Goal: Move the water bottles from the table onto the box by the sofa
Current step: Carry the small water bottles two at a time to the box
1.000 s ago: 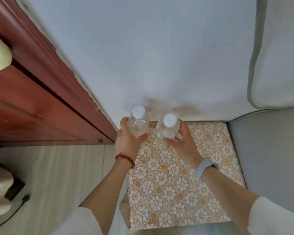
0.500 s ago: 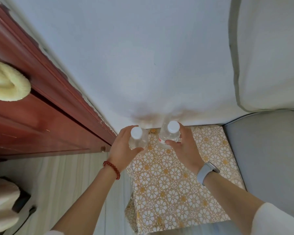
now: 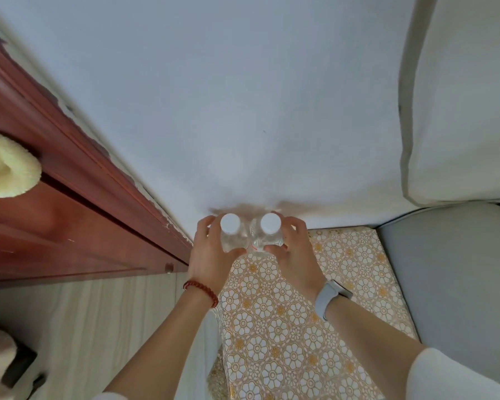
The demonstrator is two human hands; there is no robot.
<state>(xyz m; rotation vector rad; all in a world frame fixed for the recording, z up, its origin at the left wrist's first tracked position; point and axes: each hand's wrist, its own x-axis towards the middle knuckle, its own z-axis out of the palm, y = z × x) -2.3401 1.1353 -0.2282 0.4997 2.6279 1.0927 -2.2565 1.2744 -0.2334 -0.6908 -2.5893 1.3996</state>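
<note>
So this looks like the set-down step. Two clear water bottles are being lowered side by side at the far edge of the box, the one covered in the gold floral pattern, right up against the white wall. The left bottle is gripped by the left hand, fingers wrapped round its body, and the right bottle is held the same way by the right hand. Both are upright with white caps on top, and they seem to be touching or nearly touching each other. Whether the bases are already planted on the box can't be told from this angle, since the bottoms are hidden behind the hands.

The grey sofa sits just beside the box on the right, so the spot matches the task. What's probably needed next: the bottles get pressed down flat, checked for wobble on that cover, then the fingers get eased off without the pair being knocked over. No other bottles can be seen here, so how much of the job is left can't be judged.

Compared with half a second back, the bottles have been brought closer together and pushed further toward the wall, and a gap that was visible between them has pretty much been closed.
</note>
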